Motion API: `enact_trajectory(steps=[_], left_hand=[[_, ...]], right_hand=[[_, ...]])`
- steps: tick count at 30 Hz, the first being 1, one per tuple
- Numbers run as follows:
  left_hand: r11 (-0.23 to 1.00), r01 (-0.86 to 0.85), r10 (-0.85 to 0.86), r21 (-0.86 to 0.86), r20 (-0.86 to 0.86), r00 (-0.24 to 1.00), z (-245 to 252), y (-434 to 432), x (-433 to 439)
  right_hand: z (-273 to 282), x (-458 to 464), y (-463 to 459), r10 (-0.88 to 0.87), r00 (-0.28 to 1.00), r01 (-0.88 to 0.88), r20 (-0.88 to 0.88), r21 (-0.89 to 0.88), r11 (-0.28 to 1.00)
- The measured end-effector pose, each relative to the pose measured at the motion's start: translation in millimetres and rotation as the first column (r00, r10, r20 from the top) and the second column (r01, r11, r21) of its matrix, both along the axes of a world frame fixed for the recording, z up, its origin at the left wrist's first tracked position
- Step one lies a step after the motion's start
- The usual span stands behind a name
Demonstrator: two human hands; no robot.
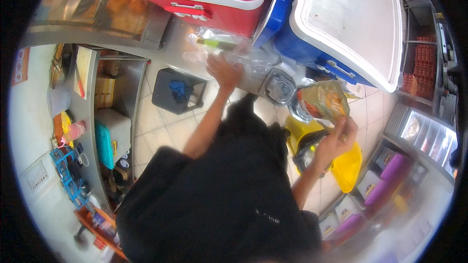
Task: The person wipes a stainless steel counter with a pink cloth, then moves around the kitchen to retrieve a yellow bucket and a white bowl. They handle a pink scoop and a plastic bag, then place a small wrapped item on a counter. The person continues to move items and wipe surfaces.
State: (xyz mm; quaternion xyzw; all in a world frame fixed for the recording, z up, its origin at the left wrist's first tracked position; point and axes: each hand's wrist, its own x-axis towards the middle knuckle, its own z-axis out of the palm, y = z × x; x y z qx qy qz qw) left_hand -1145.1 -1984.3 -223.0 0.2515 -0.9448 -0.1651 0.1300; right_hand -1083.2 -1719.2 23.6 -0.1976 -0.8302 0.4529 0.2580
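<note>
My left hand (223, 71) is spread over the near edge of a steel counter (179, 40), beside crumpled clear plastic bags (252, 60); whether it touches them is unclear. A green strip-like item (215, 44) lies among the bags. In my right hand (338, 140) is the lower corner of a printed greenish food pouch (323, 100), pinched between thumb and fingers. Left of the pouch, clear plastic clamshell containers (278, 86) sit at the counter's edge. Below the pouch stands a yellow bin (310, 131) with a black liner, its lid open.
A closed red cooler box (219, 11) and an open blue cooler box with white lining (318, 47) occupy the counter's back. A dark stool (179, 91) with a blue cloth stands on the tiled floor. Steel shelving (124, 76) is at left; egg trays (424, 65) are at right.
</note>
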Motion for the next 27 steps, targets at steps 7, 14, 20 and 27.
enact_trajectory(steps=[7,14,20,27], left_hand=[[0.928,0.108,-0.075,0.355,-0.107,0.991,-2,-46,2],[0.983,-0.156,0.159,0.098,-0.022,0.987,-14,0,-5],[0.975,0.010,0.014,0.220,-0.106,0.994,-49,-57,2],[0.950,0.192,-0.109,0.246,-0.316,0.942,21,-160,-3]], right_hand=[[-5,-1,-2,0.037,0.999,-0.037,0.027,-0.015,0.999],[-8,-6,-1,0.101,0.994,-0.098,0.030,-0.095,0.991],[-10,-7,1,0.119,0.993,-0.116,0.021,-0.111,0.987],[-12,-4,5,0.126,0.992,-0.123,0.028,-0.069,0.990]])
